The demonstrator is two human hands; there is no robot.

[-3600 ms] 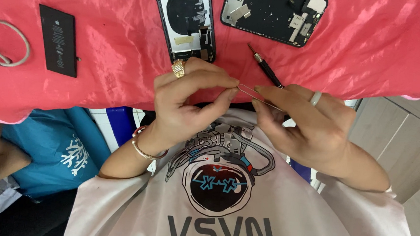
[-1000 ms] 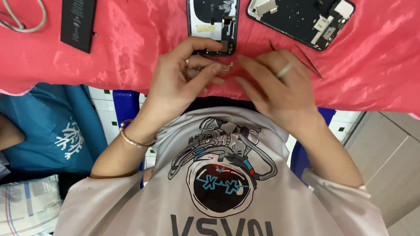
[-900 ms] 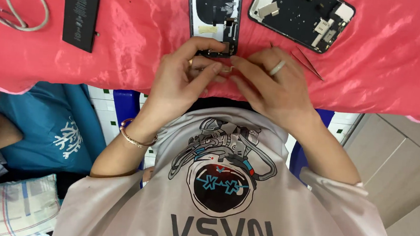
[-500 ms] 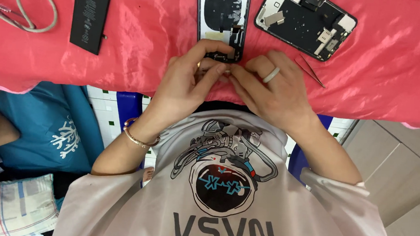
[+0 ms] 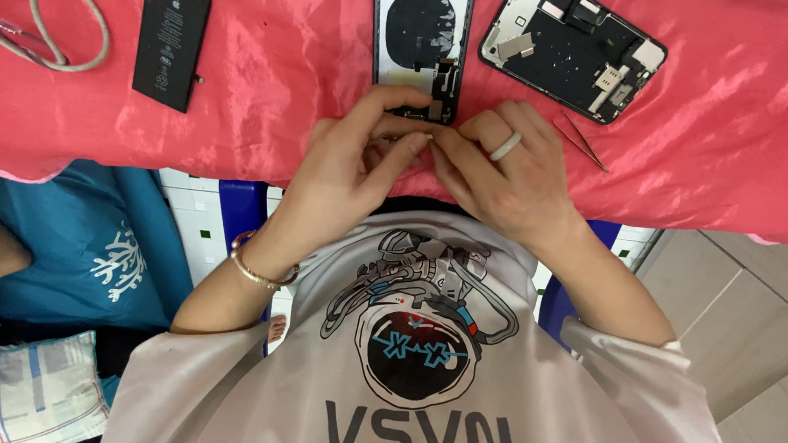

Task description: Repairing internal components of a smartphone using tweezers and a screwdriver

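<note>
Both hands, left hand (image 5: 347, 166) and right hand (image 5: 501, 174), meet fingertip to fingertip at the near end of an opened phone housing (image 5: 420, 41) on the red-draped tabletop (image 5: 749, 118), grip contents too small to tell.

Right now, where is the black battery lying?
In the head view, the black battery lies flat on the red cloth at upper left, between the looped cable and the opened phone body.

Left hand (image 5: 347, 166), right hand (image 5: 500, 178) fingertips meet at near end of open phone shell (image 5: 419, 41) on red cloth (image 5: 265, 71); pinched item unclear.
</note>
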